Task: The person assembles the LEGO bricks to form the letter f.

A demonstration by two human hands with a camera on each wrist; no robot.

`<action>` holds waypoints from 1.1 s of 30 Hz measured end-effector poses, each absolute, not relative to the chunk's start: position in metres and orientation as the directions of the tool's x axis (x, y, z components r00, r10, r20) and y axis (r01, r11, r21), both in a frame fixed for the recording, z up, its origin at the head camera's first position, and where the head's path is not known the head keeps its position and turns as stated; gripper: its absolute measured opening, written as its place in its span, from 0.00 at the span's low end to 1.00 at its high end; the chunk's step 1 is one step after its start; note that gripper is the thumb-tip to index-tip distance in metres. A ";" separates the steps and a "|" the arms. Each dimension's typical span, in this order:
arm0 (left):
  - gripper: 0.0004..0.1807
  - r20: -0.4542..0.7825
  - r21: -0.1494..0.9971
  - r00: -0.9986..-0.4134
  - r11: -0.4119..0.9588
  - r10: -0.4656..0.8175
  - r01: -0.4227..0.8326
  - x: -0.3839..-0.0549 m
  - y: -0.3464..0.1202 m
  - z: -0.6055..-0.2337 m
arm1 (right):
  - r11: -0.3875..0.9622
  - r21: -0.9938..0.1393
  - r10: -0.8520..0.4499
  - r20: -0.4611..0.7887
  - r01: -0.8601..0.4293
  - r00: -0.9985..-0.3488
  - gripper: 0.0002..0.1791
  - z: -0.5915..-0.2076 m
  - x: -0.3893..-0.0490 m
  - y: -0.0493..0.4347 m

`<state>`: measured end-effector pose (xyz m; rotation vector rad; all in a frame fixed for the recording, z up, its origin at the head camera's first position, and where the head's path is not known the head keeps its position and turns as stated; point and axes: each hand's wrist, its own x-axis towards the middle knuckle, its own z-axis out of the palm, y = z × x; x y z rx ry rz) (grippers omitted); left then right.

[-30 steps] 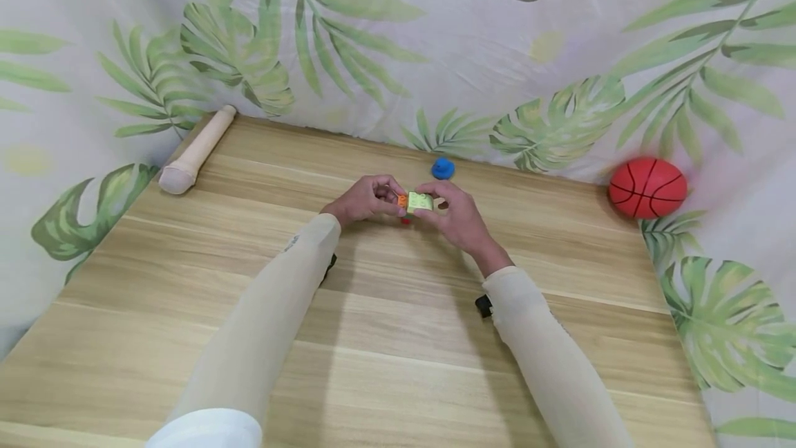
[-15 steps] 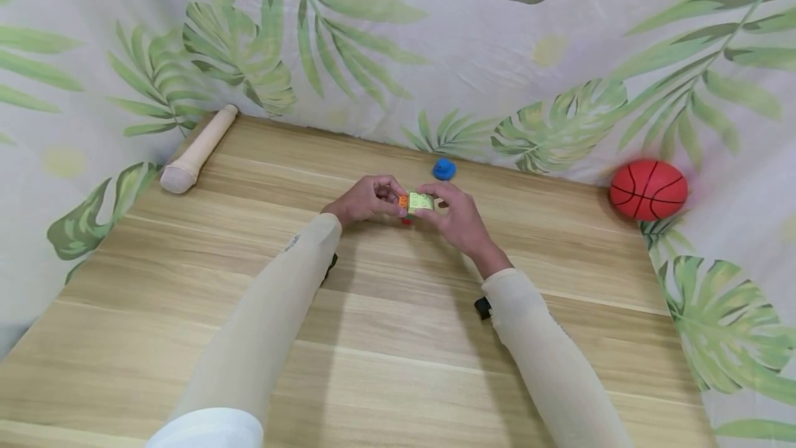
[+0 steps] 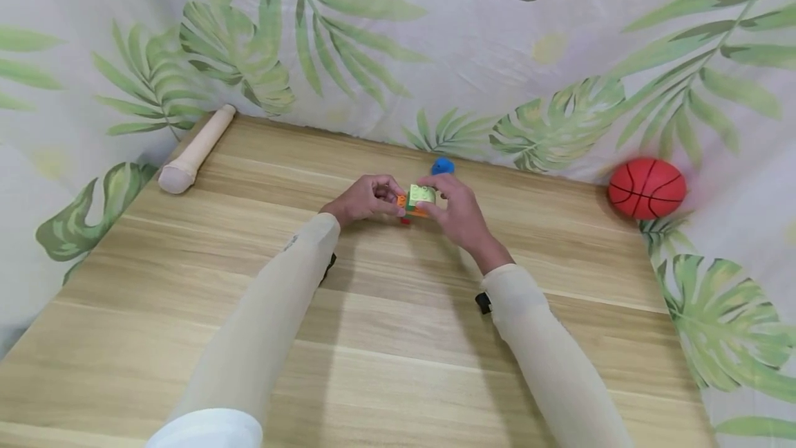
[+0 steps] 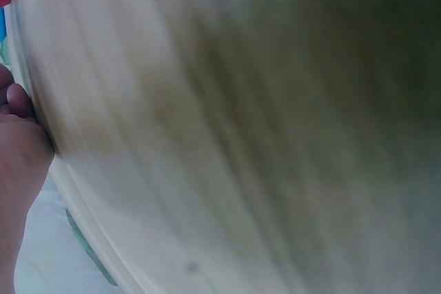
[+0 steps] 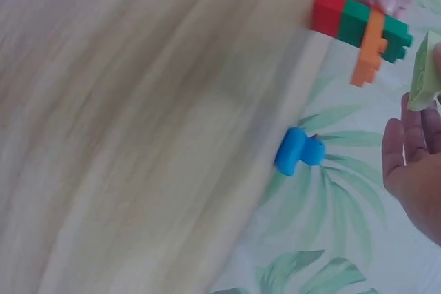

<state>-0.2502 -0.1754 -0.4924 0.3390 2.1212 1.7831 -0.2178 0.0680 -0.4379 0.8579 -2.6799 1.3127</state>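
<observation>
My left hand [image 3: 365, 199] pinches a small stack of toy building blocks near the middle of the table. In the right wrist view the stack shows a red block [image 5: 328, 13] at the table, green blocks [image 5: 353, 20] above it, and an orange block [image 5: 371, 47] sticking out sideways between them. My right hand [image 3: 461, 216] grips a light green block [image 3: 422, 194] with studs and one curved side. That block hangs just above the stack, apart from it in the right wrist view. The left wrist view shows only part of the left hand [image 4: 17, 129].
A blue toy duck [image 3: 443, 166] stands just behind the right hand. At the back left lies a pale toy microphone [image 3: 197, 151]. A red ball [image 3: 647, 189] with black lines sits at the right edge, and a leaf-patterned cloth [image 3: 460, 54] hangs behind the wooden table [image 3: 398, 365].
My right hand has raised the light green block slightly, and green and orange parts of the stack now show beneath it. My left hand stays in place on the stack.
</observation>
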 end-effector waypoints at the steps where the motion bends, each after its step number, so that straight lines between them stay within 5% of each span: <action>1: 0.19 -0.112 0.983 -0.910 0.179 0.399 -0.042 -0.250 -0.176 -0.492 | 0.510 -0.710 -0.467 0.246 -0.486 -0.849 0.22 -0.438 -0.218 0.067; 33: 0.18 -0.109 0.980 -0.911 0.194 0.397 -0.033 -0.249 -0.178 -0.491 | 0.612 -0.600 -0.473 0.244 -0.515 -0.846 0.23 -0.440 -0.221 0.060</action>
